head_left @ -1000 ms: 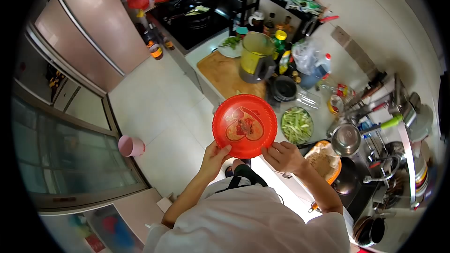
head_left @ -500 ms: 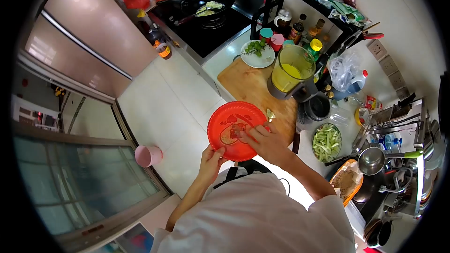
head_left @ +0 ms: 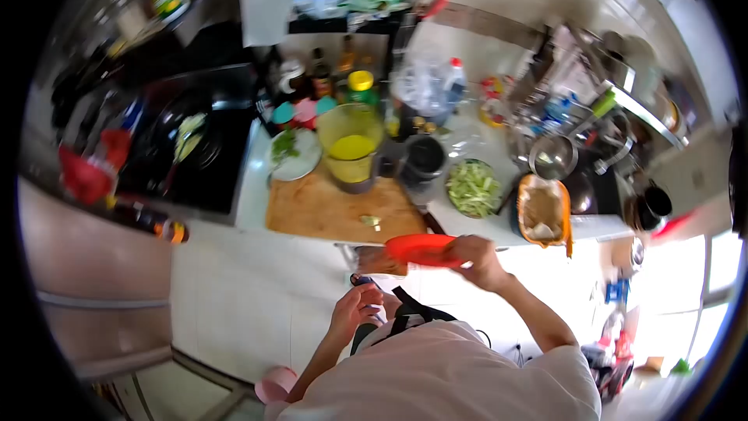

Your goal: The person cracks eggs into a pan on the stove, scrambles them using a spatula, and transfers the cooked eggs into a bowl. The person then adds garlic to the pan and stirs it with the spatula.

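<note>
A red plastic plate (head_left: 421, 249) is gripped at its right edge by my right hand (head_left: 479, 263) and seen tilted almost edge-on. It hangs just off the front of the wooden cutting board (head_left: 312, 206). Lower and to the left, my left hand (head_left: 354, 312) is apart from the plate, in front of my body, fingers loosely curled and nothing seen in them. On the board are small pale green scraps (head_left: 372, 221) and a blender jug (head_left: 351, 140) with yellow liquid. A white plate (head_left: 298, 160) of green leaves overlaps the board's back left corner.
A wok (head_left: 175, 129) with food sits on the black stove at left. Right of the board are a dish of cut green vegetables (head_left: 473, 187) and a lined orange basket (head_left: 543, 210). A saucepan (head_left: 553, 157) and utensils crowd the sink side. A pink bin (head_left: 276, 383) stands on the floor.
My view has swung right toward the counter. My left hand has let go of the red plate, and my right hand, earlier with fingers inside it, now grips its edge and has tilted it.
</note>
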Motion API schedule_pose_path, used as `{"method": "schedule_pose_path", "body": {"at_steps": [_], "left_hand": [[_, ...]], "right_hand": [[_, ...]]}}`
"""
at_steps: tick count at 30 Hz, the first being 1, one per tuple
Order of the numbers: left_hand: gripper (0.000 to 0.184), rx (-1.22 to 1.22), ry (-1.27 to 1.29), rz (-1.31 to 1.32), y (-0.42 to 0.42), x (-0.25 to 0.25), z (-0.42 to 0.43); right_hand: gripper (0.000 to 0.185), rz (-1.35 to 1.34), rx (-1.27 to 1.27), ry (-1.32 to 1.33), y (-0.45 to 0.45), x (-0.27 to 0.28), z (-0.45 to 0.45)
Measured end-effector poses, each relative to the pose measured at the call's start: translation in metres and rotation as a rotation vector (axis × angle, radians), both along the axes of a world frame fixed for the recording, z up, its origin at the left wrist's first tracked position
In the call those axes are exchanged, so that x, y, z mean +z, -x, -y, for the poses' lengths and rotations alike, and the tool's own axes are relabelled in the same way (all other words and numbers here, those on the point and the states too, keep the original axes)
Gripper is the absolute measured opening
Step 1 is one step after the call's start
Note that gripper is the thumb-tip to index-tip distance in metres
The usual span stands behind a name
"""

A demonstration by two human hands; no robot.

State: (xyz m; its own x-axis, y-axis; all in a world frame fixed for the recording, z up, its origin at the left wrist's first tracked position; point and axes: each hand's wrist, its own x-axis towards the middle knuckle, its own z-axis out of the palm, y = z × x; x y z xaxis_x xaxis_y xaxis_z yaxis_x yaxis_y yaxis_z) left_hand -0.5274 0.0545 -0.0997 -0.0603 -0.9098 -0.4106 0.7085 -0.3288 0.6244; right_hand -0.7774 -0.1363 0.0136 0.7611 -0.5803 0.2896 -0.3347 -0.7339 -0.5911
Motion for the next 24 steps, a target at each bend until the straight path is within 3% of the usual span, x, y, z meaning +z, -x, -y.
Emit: {"method": "schedule_pose_path", "body": {"at_steps": [2, 3, 4, 5, 6, 9, 14, 17, 18, 19, 24], "left_hand": [[0.04, -0.138, -0.087, 0.111, 0.012, -0.001, 0.018], [0.039, -0.199, -0.073, 0.181, 0.021, 0.0, 0.026], [0.038, -0.256, -0.056, 0.255, 0.03, 0.003, 0.031], [0.037, -0.308, -0.032, 0.332, 0.039, 0.003, 0.039], [0.034, -0.351, 0.025, 0.404, 0.051, -0.001, 0.046], [0.03, -0.424, 0.06, 0.435, 0.093, -0.008, 0.068], [0.024, -0.466, 0.18, 0.544, 0.173, -0.037, 0.11], [0.025, -0.398, 0.135, 0.596, 0.23, -0.039, 0.145], [0.024, -0.365, 0.135, 0.642, 0.25, -0.037, 0.157], [0.024, -0.351, 0.138, 0.658, 0.271, -0.037, 0.169], [0.022, -0.403, 0.163, 0.667, 0.368, 0.002, 0.203]], "right_hand": [[0.025, 0.011, -0.442, -0.218, 0.063, 0.022, -0.005], [0.022, 0.098, -0.639, 0.002, 0.092, 0.03, -0.004], [0.027, 0.294, -0.849, -0.071, 0.119, 0.045, 0.0], [0.033, 0.304, -1.077, 0.036, 0.169, 0.033, 0.016], [0.037, 0.433, -1.137, 0.002, 0.193, 0.059, 0.024], [0.041, 0.634, -1.321, 0.255, 0.253, 0.122, 0.06], [0.032, 0.982, -1.19, 0.483, 0.39, 0.171, 0.186], [0.03, 0.833, -1.237, 0.604, 0.425, 0.215, 0.257], [0.032, 0.86, -1.136, 0.642, 0.44, 0.219, 0.288], [0.032, 0.725, -1.167, 0.759, 0.459, 0.22, 0.32], [0.023, 0.847, -1.005, 0.541, 0.46, 0.225, 0.413]]}}
